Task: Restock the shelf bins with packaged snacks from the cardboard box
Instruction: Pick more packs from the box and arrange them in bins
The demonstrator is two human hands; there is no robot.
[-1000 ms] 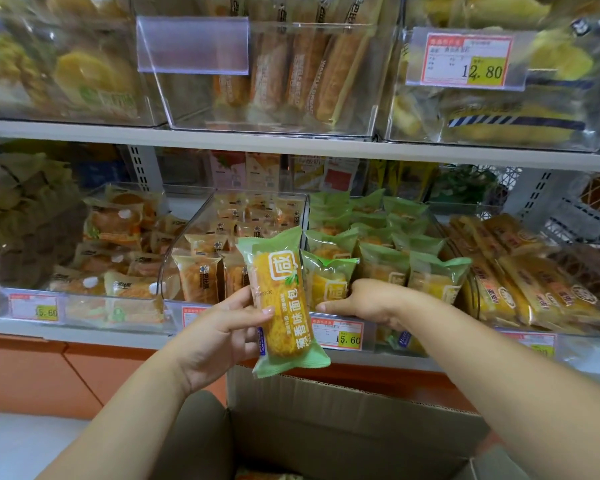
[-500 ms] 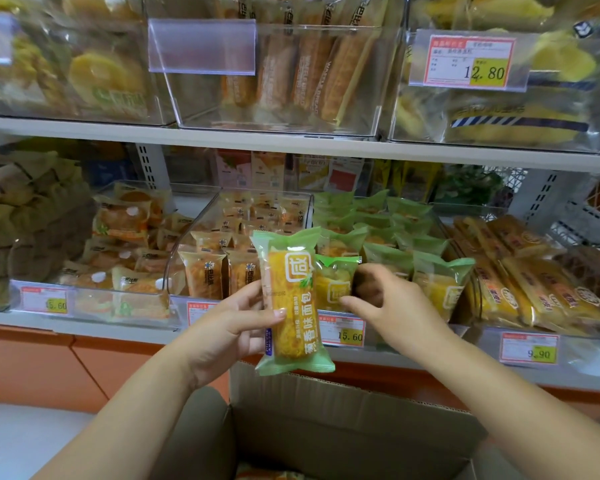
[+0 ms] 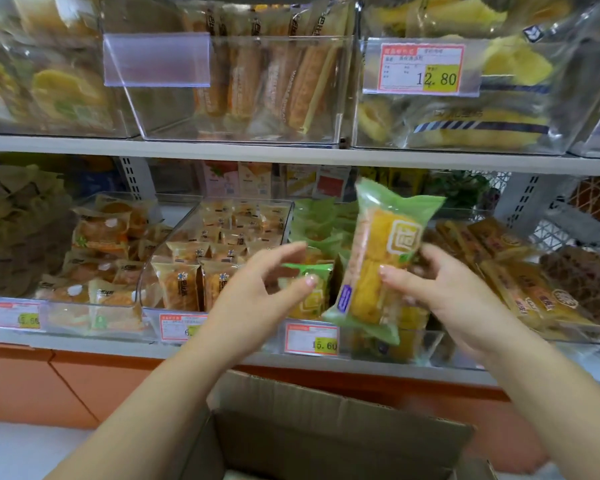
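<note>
Since the earlier frame, the green-wrapped snack pack has been passed from the left hand to the right hand. It is now clamped between right thumb and fingers, tilted, above the front of the green-pack bin. The left hand is noted spread and empty, just beside it. The cardboard box stands open below. Risk is judged as follows: the slippery film may slide from a partial grip, or upright packs in the bin may be toppled on insertion.

Glossy green plastic-wrapped bread packet, clear shiny acrylic shelf bins, matt brown corrugated cardboard box
</note>
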